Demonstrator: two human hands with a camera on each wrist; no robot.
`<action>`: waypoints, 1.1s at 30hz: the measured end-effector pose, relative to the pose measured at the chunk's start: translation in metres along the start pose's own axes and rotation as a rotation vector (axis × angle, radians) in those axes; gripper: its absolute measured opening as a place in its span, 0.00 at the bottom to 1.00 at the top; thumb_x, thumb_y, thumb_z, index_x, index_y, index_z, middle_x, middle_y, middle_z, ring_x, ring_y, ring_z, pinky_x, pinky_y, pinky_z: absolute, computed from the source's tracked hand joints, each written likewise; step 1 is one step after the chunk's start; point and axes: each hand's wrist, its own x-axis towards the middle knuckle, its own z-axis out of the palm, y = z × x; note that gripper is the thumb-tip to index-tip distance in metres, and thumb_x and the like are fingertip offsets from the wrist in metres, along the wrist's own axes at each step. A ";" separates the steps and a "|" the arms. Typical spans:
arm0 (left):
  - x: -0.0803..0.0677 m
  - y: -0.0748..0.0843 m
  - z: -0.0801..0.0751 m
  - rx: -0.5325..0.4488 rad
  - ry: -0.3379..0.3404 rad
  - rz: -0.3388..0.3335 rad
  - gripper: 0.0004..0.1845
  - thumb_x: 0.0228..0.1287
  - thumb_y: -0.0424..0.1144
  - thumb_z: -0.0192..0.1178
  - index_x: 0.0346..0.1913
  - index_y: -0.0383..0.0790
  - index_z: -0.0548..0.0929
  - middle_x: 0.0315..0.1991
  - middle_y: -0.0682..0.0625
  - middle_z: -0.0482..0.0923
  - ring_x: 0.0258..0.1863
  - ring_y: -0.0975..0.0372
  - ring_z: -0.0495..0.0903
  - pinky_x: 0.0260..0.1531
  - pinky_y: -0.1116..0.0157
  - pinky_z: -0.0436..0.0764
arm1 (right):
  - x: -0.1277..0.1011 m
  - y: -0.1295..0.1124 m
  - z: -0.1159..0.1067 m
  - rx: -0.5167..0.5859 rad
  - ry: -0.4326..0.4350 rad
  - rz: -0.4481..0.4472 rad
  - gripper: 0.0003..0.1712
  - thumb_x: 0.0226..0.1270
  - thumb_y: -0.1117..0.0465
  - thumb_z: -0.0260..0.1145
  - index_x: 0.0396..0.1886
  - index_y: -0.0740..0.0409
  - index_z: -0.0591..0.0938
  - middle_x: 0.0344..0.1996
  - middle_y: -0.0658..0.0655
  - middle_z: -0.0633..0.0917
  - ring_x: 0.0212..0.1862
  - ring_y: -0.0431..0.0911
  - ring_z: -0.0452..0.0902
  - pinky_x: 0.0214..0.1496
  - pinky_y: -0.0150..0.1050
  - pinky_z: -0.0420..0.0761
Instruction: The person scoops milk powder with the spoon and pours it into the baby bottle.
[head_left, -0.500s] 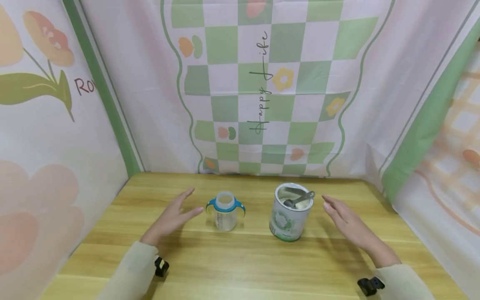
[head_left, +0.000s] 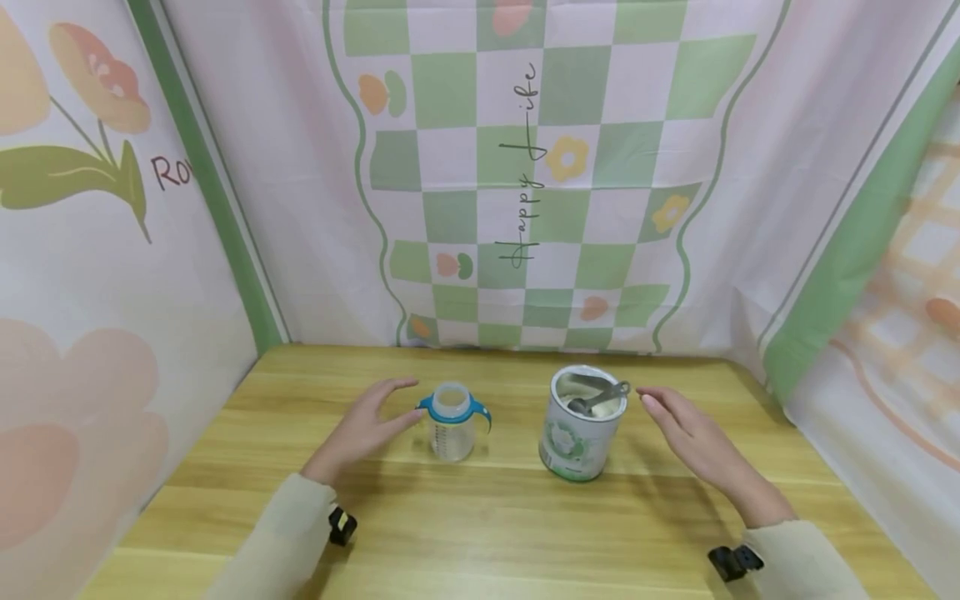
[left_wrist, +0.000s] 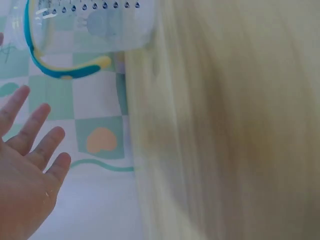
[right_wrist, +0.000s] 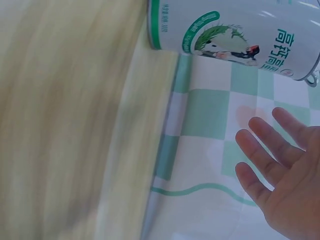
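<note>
A clear baby bottle [head_left: 452,440] without a cap stands upright on the table, its blue collar carrying two curved handles. My left hand [head_left: 363,427] is at its left side, fingers extended, thumb tip right at the left handle [left_wrist: 75,70]. To the right stands an open milk powder can [head_left: 576,442], white with a green print. A grey metal scoop [head_left: 600,398] lies in the can over pale powder, its ringed handle end past the rim. My right hand [head_left: 693,437] hovers just right of that end, fingers straight and holding nothing.
The wooden table [head_left: 480,533] runs back to a hanging cloth [head_left: 510,208] with green checks. More printed cloth [head_left: 75,275] closes off the left side, and another sheet [head_left: 900,333] hangs on the right. Black wrist cameras sit on both sleeves.
My left hand has moved right, up to the bottle's left handle. My right hand has shifted slightly left toward the can. Bottle, can and scoop stay in place.
</note>
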 end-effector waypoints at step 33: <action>0.045 0.097 0.051 -0.046 -0.081 0.411 0.27 0.74 0.44 0.60 0.72 0.46 0.70 0.68 0.50 0.69 0.59 0.58 0.74 0.46 0.60 0.82 | 0.022 -0.016 0.001 -0.102 0.066 -0.078 0.24 0.84 0.49 0.46 0.55 0.65 0.77 0.48 0.63 0.82 0.51 0.59 0.78 0.50 0.58 0.76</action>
